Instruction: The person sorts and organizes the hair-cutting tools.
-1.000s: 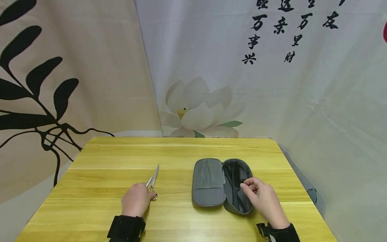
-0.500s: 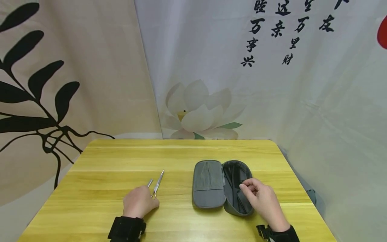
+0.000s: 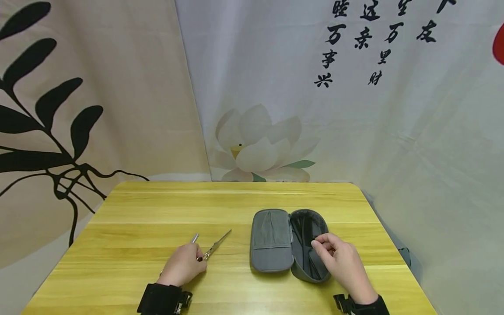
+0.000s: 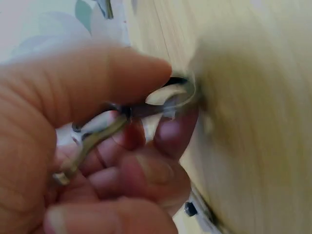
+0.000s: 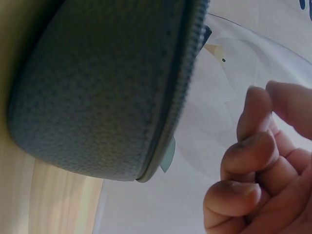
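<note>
With twelve at the tabletop's (image 3: 236,302) far edge in the head view, the left hand (image 3: 182,264) is at about eight o'clock, pinching the scissors (image 3: 215,247) by the handles between thumb and fingers. The blades look closed and point between one and two o'clock; whether their tip touches the tabletop I cannot tell. The left wrist view shows the thumb laid over the looped handles, the other fingers curled beneath, with some blur. A silvery rod (image 3: 195,237) shows just beyond the left hand, toward one o'clock, partly hidden by it.

The grey case (image 3: 271,240) lies unfolded at three o'clock, well apart from the scissors. Its lid is on the nine o'clock side, with a pocket (image 3: 271,229) on the inner face, and its deep half (image 3: 309,274) is on the three o'clock side, holding dark things too dim to make out.

The right hand (image 3: 341,260) is at the deep half's rim, toward four o'clock from the case's middle. Its thumb and forefinger tips come together with nothing visible in them, and the remaining fingers are curled. Beyond the tabletop, at twelve o'clock, hangs a cloth (image 3: 264,61) printed with a pale flower.
</note>
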### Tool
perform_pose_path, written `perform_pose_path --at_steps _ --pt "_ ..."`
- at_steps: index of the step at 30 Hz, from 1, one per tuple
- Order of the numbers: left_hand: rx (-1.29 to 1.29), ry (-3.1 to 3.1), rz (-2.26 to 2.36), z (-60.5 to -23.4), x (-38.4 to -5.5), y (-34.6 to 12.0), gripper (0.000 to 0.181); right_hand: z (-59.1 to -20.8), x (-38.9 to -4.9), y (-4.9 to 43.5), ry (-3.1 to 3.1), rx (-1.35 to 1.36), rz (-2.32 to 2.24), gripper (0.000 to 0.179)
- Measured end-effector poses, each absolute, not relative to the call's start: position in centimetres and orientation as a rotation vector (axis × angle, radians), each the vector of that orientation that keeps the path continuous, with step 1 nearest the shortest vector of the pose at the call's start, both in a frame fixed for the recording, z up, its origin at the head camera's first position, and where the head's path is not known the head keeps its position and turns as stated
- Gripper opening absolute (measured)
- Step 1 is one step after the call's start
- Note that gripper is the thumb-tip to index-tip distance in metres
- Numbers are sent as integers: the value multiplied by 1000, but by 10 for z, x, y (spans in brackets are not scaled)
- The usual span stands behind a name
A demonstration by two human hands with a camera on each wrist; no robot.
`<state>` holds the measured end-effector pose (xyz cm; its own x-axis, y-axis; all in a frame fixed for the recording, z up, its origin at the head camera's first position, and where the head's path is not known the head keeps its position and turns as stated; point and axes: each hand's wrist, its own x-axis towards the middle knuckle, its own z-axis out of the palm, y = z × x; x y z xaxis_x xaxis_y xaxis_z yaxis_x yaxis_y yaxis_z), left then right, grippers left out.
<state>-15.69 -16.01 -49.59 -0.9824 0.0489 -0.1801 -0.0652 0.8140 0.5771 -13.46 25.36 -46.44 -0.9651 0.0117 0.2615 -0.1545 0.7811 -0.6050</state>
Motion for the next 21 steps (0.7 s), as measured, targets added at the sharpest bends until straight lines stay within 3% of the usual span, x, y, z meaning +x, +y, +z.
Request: perform_pose_path --at_steps 8,11,16,21 --pt "-45 2766 1156 -495 -163 -159 13 -463 -133 250 -2666 172 1014 9" --pt "-139 2693 1462 -496 -166 -159 13 -463 -131 246 -2607 224 1095 6" --pt "-213 2068 2226 -499 -162 -138 17 -463 -126 229 -2514 337 1320 4" --pt "-88 1716 2391 -505 -147 -97 17 -467 -118 196 -2530 448 1575 3"
